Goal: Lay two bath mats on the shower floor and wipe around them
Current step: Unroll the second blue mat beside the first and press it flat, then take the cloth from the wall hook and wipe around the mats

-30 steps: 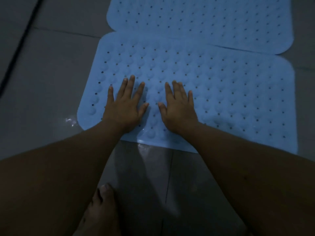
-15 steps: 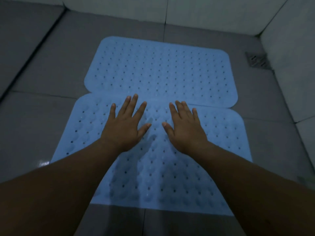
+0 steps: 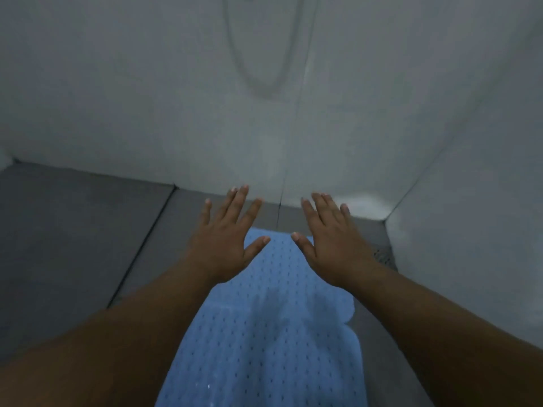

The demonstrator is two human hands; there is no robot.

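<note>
Grey floor tiles [image 3: 73, 230] and pale walls [image 3: 147, 98] of a shower make the background, and over them the left hand [image 3: 221, 245] and the right hand [image 3: 332, 248] are stretched forward side by side, palms down, fingers straight and spread, holding nothing. Below and between the hands lie two blue mats with small holes, the far mat [image 3: 282, 277] near the wall and the near mat [image 3: 264, 362] touching its edge. A floor drain [image 3: 383, 255] shows just beside the right wrist, and a hose [image 3: 264, 83] hangs in a loop on the back wall.
</note>
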